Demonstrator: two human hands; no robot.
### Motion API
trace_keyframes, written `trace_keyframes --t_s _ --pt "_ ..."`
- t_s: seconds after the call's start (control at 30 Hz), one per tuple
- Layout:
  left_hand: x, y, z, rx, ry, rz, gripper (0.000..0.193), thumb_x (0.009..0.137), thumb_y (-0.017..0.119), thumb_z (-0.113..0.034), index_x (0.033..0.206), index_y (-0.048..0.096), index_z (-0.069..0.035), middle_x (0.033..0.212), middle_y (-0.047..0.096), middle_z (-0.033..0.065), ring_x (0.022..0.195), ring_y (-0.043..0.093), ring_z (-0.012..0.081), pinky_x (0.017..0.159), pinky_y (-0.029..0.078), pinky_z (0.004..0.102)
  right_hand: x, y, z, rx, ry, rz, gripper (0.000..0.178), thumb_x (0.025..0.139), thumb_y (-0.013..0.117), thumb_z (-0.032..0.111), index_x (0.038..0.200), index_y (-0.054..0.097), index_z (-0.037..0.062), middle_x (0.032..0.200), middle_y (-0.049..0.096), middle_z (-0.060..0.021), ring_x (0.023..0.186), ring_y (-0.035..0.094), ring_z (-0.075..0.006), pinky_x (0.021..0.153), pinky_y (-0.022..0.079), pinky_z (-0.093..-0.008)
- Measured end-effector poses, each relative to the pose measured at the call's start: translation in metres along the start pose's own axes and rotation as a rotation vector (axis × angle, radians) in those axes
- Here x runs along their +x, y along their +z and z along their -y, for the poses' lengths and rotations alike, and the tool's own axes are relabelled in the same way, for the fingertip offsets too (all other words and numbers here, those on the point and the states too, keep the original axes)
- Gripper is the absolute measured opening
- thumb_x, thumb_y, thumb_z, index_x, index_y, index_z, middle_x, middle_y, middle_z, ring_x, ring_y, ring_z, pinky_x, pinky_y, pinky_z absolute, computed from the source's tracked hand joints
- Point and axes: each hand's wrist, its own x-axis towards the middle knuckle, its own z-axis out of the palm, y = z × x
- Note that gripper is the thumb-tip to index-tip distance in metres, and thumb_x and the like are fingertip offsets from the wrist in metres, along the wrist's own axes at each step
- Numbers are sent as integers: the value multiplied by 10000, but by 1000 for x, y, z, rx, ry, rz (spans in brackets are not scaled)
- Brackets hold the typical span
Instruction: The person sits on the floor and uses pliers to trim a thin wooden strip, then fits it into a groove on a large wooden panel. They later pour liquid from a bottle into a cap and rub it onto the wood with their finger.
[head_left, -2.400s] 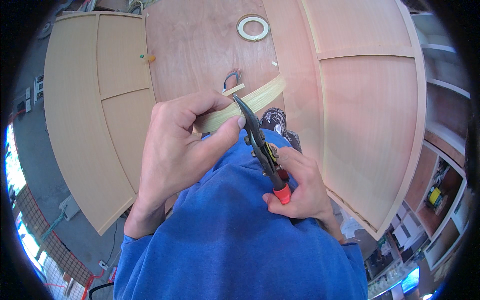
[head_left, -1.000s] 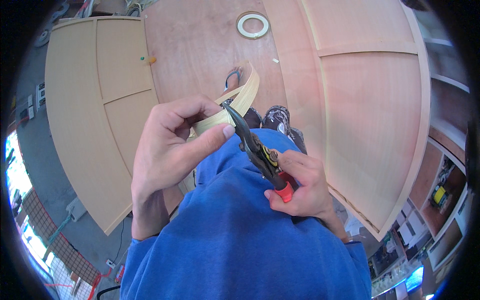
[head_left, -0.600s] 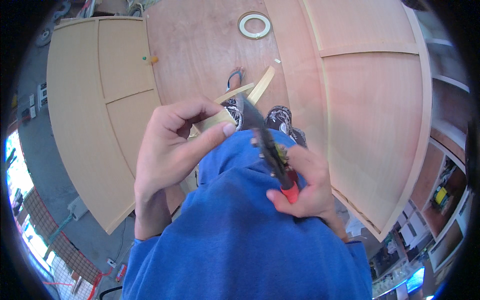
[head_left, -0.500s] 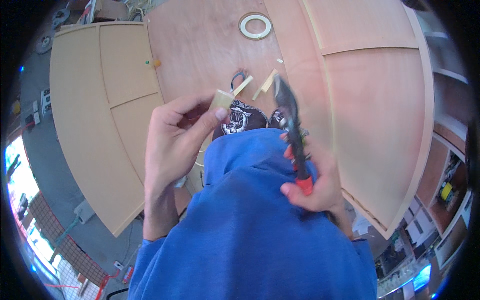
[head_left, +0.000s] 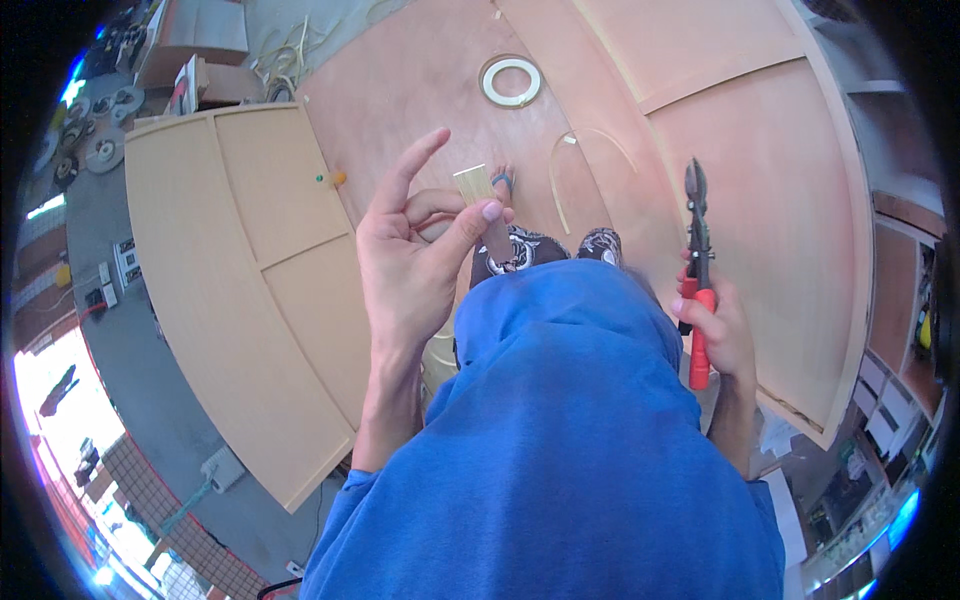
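Between the thumb and fingers of my left hand [head_left: 412, 262] is a short, flat, pale wood-coloured strip [head_left: 473, 183], its cut end pointing up and away. The index finger stands raised off it. My right hand [head_left: 730, 328] is wrapped around the red handles of a pair of snips [head_left: 698, 225], whose dark blades point away from me. The blades look closed and are well apart from the strip. Beyond my knees, a thin curved strip [head_left: 556, 190] lies on the wooden panel surface.
A round white-faced roll [head_left: 490, 82] lies on the large wooden sheet [head_left: 410, 110] ahead. Framed wooden panels stand at left [head_left: 235, 240] and right [head_left: 775, 240]. Coiled pale strips [head_left: 290, 60] and cardboard boxes [head_left: 205, 30] are at the far left. A sandalled foot [head_left: 502, 180] shows below.
The snips have moved right, away from my left hand. My left index finger has lifted from the strip, and the strip is turned differently. The whole view has shifted.
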Motion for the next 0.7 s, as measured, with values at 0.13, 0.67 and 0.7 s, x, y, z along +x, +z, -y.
trace_keyframes --t_s 0.13,0.67,0.7 --pt "6 8 -9 -78 26 -6 438 957 726 47 1340 521 -11 967 767 185 937 790 307 774 677 406 -8 6 3 -178 4 -25 626 710 846 347 1159 658 -47 904 608 -104 845 586 -225 817 485 -356" --pt "36 70 -63 157 101 564 207 972 752 -48 1162 718 26 912 735 31 810 641 47 688 509 221 -60 3 53 186 -374 195 752 704 867 364 1265 632 -78 1189 657 -178 1064 622 -285 985 476 -388" --pt "34 77 -66 118 130 567 180 971 756 -52 1129 728 31 911 735 29 806 639 45 684 507 219 -64 4 56 151 -423 177 759 704 865 359 1271 623 -85 1191 655 -188 1068 627 -293 984 478 -391"
